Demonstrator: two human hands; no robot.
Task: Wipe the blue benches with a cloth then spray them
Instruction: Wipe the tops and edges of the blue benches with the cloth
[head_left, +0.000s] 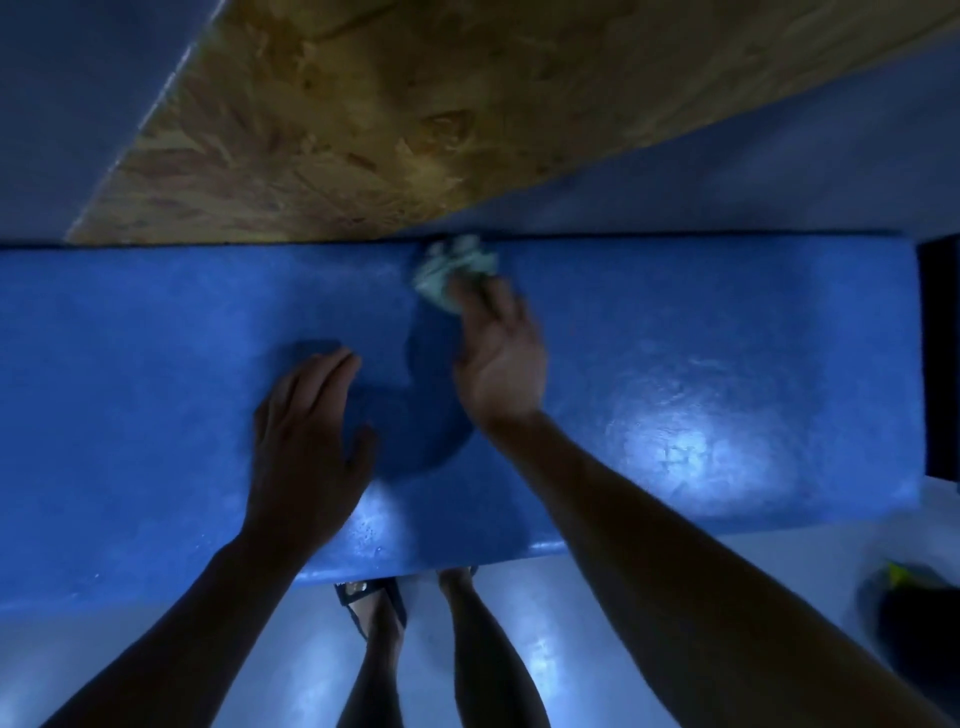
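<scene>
— Bench (675, 322) spans mid-frame; which step?
— Wiping, I'd judge. The right hand (501, 358) presses a pale cloth (452, 270) to the back edge, upper centre, its grip blurred.
— The left hand (311, 426)?
— Flat, fingers straight, bracing on the seat.
— Next?
— Probably sweep the cloth sideways; no spray bottle visible.

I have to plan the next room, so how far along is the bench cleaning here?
Wiping is in hand: the right hand presses a pale cloth against the far edge of the blue bench, while the left hand rests flat on it. The surface shines, perhaps already wiped. Spraying is left; no spray bottle is clearly visible.
</scene>
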